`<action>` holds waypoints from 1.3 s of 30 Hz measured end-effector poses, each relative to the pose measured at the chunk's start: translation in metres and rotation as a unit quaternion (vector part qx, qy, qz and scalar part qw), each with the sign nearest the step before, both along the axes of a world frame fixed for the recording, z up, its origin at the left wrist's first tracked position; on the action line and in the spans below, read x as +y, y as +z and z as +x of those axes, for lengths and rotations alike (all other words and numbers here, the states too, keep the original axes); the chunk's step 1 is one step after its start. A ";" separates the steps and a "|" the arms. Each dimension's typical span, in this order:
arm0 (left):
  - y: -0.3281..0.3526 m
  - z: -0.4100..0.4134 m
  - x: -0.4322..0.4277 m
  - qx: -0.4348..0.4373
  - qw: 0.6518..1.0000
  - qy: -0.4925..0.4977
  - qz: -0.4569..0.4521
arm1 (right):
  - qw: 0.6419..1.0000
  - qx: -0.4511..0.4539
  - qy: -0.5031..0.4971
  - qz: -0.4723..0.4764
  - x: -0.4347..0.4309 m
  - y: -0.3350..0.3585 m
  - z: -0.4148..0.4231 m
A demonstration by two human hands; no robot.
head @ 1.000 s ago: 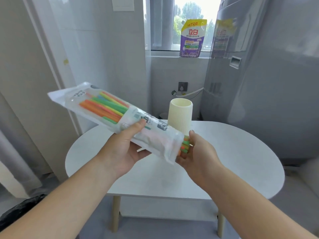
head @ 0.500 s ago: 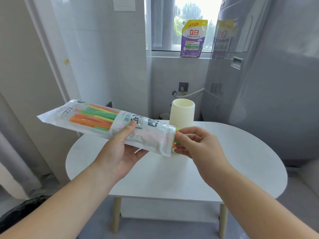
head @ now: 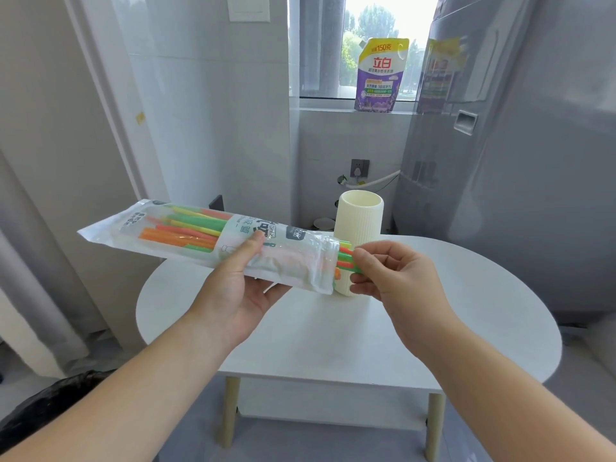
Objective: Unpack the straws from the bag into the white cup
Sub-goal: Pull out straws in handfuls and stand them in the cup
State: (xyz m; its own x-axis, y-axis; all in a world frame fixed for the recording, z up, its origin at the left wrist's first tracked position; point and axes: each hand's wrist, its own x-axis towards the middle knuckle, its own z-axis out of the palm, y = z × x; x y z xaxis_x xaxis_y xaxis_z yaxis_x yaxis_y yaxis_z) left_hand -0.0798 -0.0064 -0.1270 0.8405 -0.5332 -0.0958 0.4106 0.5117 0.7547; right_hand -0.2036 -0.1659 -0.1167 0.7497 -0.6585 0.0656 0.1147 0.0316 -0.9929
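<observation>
Above the near part of a white table (head: 416, 328), a bag (head: 213, 243) held nearly level, sealed end up and to the left, open mouth to the right. Left hand (head: 240, 295) cupped under the bag's middle with the thumb pressed on top, clamping the soft film so that it stays put and, probably, so that a pull at the mouth meets some resistance. Right hand (head: 396, 278) at the open mouth, fingertips (head: 358, 255) pinched on the ends of the straws (head: 345, 258) that poke out, green and orange; most of their length lies inside the bag, showing through the clear film at the far left. White cup (head: 359, 228) upright on the table just behind the two hands, mouth open, nothing visible inside, its lower part hidden by the bag's mouth and the right hand. Placed close, most likely, so that a drawn bundle needs only a short lift and a turn upright to drop in. Step in hand, by the look of it: drawing the straws out to the right. Risk: a loose pinch letting some straws slide out and scatter. Detergent pouch (head: 380, 75) on the far window sill, well apart.
</observation>
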 end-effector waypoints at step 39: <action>-0.001 0.003 0.006 0.070 0.996 0.038 -0.030 | 0.946 -0.114 -0.017 0.303 0.009 0.008 0.005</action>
State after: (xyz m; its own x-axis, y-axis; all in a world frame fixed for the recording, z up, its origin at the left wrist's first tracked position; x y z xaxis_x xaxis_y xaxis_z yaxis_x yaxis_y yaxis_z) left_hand -0.0772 -0.0005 -0.1280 0.8592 -0.4774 -0.1843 0.4683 0.5882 0.6593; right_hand -0.1984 -0.1566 -0.1090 0.7393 -0.6507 -0.1733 0.3353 0.5789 -0.7433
